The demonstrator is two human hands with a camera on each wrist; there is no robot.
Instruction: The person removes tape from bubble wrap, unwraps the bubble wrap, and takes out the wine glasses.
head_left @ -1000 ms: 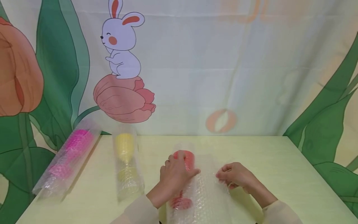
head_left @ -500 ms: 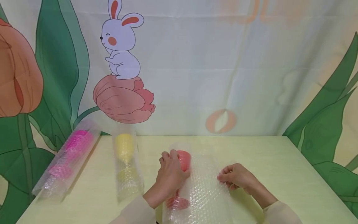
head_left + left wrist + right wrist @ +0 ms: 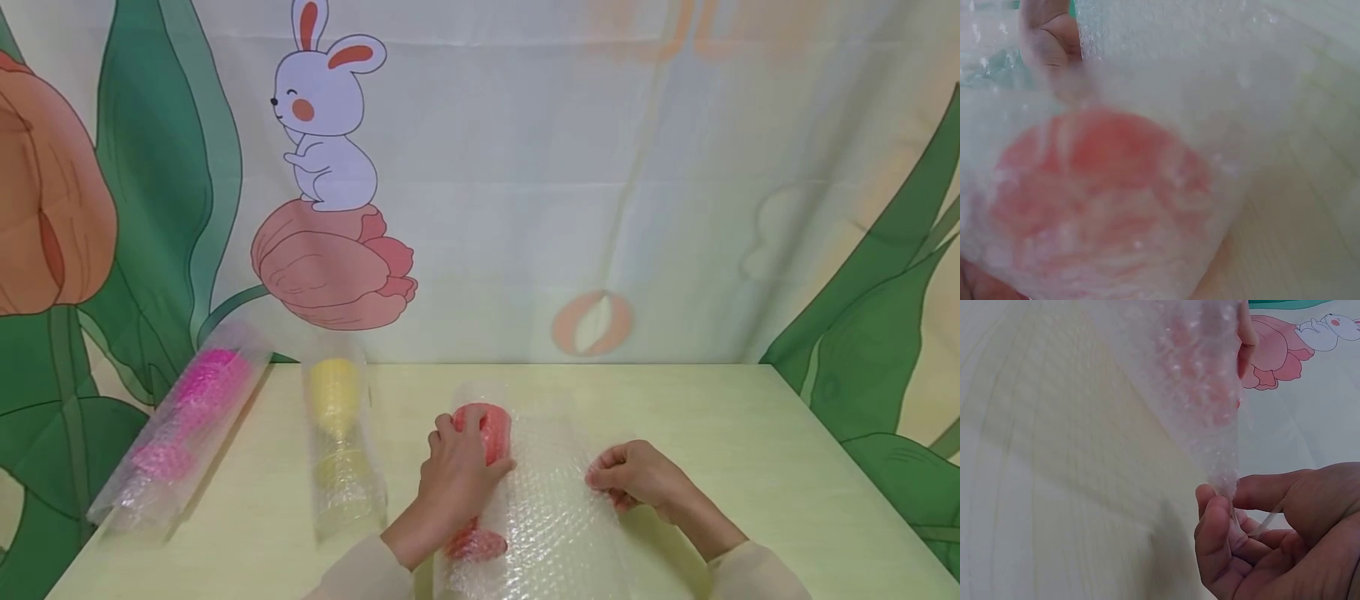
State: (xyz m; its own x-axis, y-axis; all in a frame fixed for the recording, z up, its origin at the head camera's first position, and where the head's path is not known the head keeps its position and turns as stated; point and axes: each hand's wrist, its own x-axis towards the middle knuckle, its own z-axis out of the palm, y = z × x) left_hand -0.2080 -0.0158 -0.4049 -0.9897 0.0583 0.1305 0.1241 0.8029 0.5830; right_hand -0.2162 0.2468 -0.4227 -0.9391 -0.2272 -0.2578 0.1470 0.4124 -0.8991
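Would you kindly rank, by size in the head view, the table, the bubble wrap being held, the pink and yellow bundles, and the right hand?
1. Table
2. Held bubble wrap
3. Pink bundle and yellow bundle: too alike to rank
4. Right hand

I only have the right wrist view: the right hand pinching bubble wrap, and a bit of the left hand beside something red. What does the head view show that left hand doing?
Observer: The left hand grips the far end of a red goblet.
Operator: Which end is nearer the person?
Observer: Its foot.
Operator: Anything else on the table that I can't see?
Observer: Yes, a wrapped yellow goblet lies to the left, with a wrapped pink goblet beyond it.
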